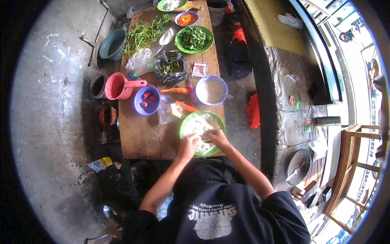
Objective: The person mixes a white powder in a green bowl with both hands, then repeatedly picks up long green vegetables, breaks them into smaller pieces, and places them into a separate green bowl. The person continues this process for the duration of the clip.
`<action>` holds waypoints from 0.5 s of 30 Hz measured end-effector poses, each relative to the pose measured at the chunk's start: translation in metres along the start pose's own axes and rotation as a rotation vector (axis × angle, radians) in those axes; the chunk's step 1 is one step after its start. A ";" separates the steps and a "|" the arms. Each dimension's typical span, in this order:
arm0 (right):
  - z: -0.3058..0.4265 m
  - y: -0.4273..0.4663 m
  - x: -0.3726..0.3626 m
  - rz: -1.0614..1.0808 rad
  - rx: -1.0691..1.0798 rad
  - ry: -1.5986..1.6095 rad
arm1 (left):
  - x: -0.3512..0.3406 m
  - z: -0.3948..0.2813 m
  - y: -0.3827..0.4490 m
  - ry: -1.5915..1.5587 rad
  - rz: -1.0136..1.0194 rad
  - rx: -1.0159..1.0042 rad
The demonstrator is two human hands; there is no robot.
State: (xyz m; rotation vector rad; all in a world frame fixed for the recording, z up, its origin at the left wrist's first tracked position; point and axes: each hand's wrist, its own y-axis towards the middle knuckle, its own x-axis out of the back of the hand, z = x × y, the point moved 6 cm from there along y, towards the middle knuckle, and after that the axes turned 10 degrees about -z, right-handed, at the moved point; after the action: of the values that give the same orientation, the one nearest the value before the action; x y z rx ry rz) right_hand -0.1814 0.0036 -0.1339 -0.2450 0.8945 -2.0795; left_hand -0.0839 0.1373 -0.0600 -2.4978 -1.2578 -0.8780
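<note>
Both hands are over a green plate point(183, 126) of white flour with small pieces in it, near the front edge of a wooden table. At the plate's left side is my left hand point(189, 142), its fingers bunched low at the flour; what they pinch is too small to tell. My right hand point(215, 138) has curled fingers over a small brownish piece at the plate's middle right. Behind the plate lie a peeled carrot piece point(186, 106) and a clear plastic bag point(166, 114). A purple bowl of pale batter point(210, 90) holds a spoon point(225, 95).
To the left stand a purple bowl with red pieces point(147, 100) and a pink dipper point(117, 86). Farther back are a whole carrot point(175, 91), a black plastic bag of greens point(170, 67), a green plate of leaves point(194, 39) and a bowl of chopped orange food point(186, 19).
</note>
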 end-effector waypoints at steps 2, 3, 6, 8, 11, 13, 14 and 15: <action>0.000 0.002 0.004 -0.036 0.109 -0.254 | -0.002 0.001 0.001 -0.005 0.049 0.040; -0.001 0.002 0.006 -0.056 0.145 -0.400 | -0.003 0.002 0.001 -0.001 0.075 0.078; 0.007 -0.003 0.008 -0.110 0.319 -0.687 | -0.006 0.000 0.000 0.033 0.112 0.113; 0.018 -0.011 0.006 -0.149 0.461 -0.804 | -0.011 0.000 -0.001 0.147 0.157 0.100; 0.030 -0.022 0.005 -0.228 0.543 -0.968 | -0.013 -0.011 0.001 0.084 0.070 -0.052; 0.036 -0.027 0.005 -0.261 0.596 -0.957 | -0.013 -0.012 0.002 -0.022 0.035 -0.056; 0.039 -0.028 0.004 -0.252 0.642 -0.918 | -0.015 -0.009 0.004 -0.072 0.053 0.010; 0.041 -0.029 0.003 -0.240 0.695 -0.884 | -0.016 -0.006 0.006 -0.128 0.075 0.075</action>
State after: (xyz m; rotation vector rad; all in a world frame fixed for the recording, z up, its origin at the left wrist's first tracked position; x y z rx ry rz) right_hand -0.1828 -0.0081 -0.0852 -0.8242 -0.3962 -2.0375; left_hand -0.0891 0.1203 -0.0639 -2.5581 -1.2021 -0.6515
